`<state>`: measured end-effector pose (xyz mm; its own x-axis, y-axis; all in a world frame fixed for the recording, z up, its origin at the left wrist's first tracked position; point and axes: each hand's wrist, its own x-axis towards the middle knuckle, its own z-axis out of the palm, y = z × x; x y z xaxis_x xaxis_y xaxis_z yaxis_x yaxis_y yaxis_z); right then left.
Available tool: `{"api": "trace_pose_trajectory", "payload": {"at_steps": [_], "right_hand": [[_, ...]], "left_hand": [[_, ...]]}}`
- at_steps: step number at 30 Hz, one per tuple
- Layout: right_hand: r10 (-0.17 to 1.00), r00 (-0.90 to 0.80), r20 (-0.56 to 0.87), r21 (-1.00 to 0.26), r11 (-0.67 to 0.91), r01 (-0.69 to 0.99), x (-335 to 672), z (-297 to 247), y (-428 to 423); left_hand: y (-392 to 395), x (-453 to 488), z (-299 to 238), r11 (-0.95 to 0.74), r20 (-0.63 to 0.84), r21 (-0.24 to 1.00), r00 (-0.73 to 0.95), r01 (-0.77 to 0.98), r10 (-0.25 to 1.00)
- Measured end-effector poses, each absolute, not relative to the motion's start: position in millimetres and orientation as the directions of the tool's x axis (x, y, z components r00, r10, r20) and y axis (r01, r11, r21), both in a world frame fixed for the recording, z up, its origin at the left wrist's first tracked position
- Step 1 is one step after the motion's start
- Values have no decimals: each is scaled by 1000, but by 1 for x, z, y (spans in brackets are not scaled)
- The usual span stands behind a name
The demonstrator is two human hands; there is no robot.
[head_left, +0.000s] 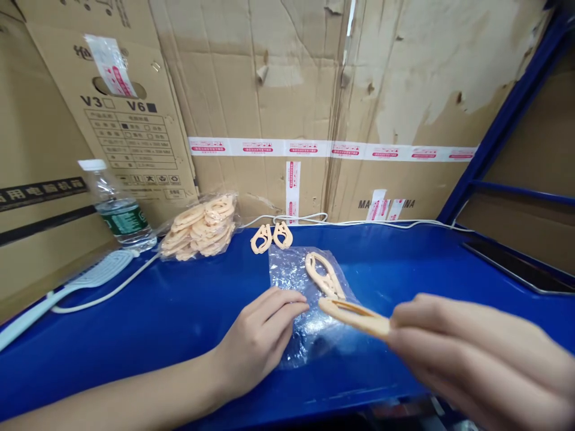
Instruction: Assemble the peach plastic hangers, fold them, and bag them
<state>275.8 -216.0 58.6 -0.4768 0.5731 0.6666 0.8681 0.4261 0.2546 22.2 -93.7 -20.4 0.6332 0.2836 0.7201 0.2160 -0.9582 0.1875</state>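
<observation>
My right hand [476,353] is closed on one end of a beige plastic piece that looks like a folded clothes hanger [354,319], held tilted above the table. A clear plastic bag [287,266] lies flat below it. Another folded hanger [324,276] of the same kind rests on or inside the bag; I cannot tell which. My left hand [265,332] is at the bag's left side, its fingers bent together on the film. The thumb is hidden. Two smaller beige pieces [271,237] stand side by side behind the bag.
A filled bag of beige hangers [200,227] sits at the back left by a water bottle [119,206]. A pale blue hairbrush [99,269] lies at left, a dark phone-like slab [521,266] at right. Cardboard [269,90] walls the blue table [179,323]; a white cable [372,224] runs along the back.
</observation>
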Motion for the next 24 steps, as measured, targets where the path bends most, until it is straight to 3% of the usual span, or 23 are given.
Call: {"api": "trace_pose_trajectory", "payload": {"at_steps": [3, 7, 11, 15, 24], "right_hand": [[427, -689, 586, 377, 609, 698, 257, 55, -215], [369, -817, 443, 484, 668, 565, 238, 57, -196], [321, -852, 414, 549, 658, 515, 230, 42, -173], [348, -843, 411, 650, 537, 538, 229, 22, -153], [472, -759, 450, 673, 380, 635, 233, 6, -143]], "left_hand": [[-94, 22, -20, -958, 721, 183, 632, 221, 284], [-95, 21, -21, -964, 727, 161, 635, 213, 261], [-96, 20, -22, -967, 732, 141, 635, 212, 246], [-97, 20, -22, -971, 741, 91, 637, 223, 215], [-97, 20, -21, -969, 706, 82, 673, 233, 221]]}}
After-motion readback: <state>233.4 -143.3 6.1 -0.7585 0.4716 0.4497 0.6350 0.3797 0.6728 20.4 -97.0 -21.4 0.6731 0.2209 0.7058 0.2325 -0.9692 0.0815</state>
